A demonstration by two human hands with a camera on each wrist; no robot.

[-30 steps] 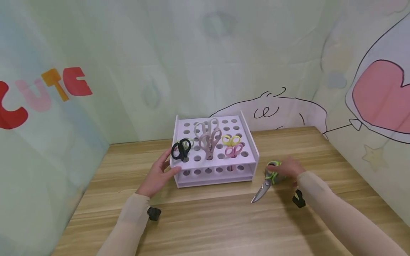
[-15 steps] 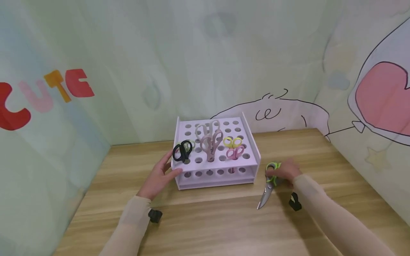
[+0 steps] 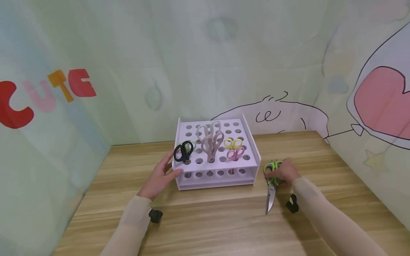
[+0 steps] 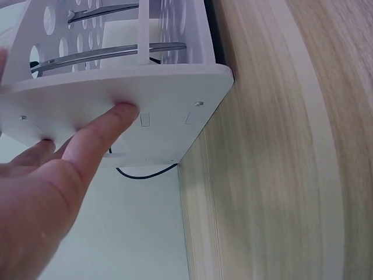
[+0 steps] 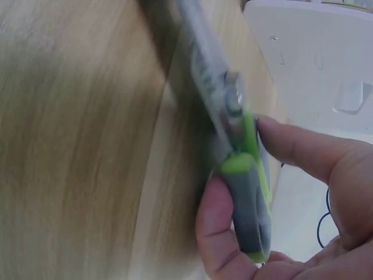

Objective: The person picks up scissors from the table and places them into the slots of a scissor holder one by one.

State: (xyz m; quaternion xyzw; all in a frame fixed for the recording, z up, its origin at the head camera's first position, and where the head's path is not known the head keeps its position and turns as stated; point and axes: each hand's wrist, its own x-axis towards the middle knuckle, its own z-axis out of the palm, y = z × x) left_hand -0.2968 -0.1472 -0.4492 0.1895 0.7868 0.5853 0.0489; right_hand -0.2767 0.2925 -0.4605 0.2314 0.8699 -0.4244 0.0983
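Note:
My right hand (image 3: pixel 285 171) pinches the grey-and-green handles of a large pair of scissors (image 3: pixel 271 193) between thumb and fingers. Their blades point toward the front of the table; the right wrist view shows the scissors (image 5: pixel 242 192) blurred. My left hand (image 3: pixel 158 180) rests on the left end of a white holed rack (image 3: pixel 205 185), and in the left wrist view its fairly straight fingers touch the side panel (image 4: pixel 169 111). In the rack stand black scissors (image 3: pixel 184 152), mauve scissors (image 3: pixel 211 147), yellow scissors (image 3: pixel 233 143), pink scissors (image 3: pixel 236 154), and pale pairs behind.
The rack stands on a wooden table (image 3: pixel 205 227), with several holes in its upper shelf. A printed cloth (image 3: pixel 134 89) hangs behind and at both sides. Blades hang inside the rack in the left wrist view. Black wrist cameras (image 3: pixel 156 216) are strapped to both wrists.
The scissors in my right hand have turned, their tips swinging from the lower left to point almost straight toward the table's front. My left hand stays at the rack.

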